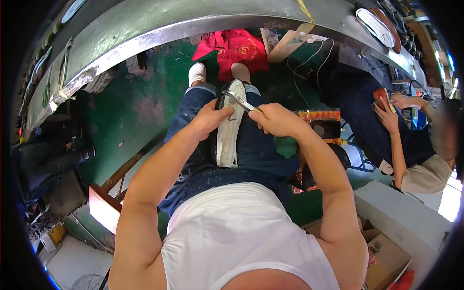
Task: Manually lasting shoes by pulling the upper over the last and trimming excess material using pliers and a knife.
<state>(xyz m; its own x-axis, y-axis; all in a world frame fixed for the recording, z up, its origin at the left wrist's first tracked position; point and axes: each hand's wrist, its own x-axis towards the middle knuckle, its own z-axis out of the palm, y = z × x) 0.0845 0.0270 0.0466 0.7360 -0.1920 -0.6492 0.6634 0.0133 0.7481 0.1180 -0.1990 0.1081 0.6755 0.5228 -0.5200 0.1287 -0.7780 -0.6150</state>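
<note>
A shoe (227, 139) lies bottom up along my thighs, its pale underside showing and its dark upper visible at the edges. My left hand (211, 119) grips its left side, with the thumb on the underside. Closed around the handles of silvery metal pincers (242, 102) is my right hand (276, 120). The curved head of the pincers rests at the far end of the shoe, over its edge. I cannot make out what the jaws hold, if anything. A dark hooked mark (232, 117) shows on the underside.
A metal-edged bench (159, 24) curves across the far side, with shoes (374, 26) at its right end. Red cloth (241, 48) lies on the green floor beyond my feet. A co-worker (425, 169) sits at right, handling a reddish shoe. A cardboard box (389, 261) stands behind right.
</note>
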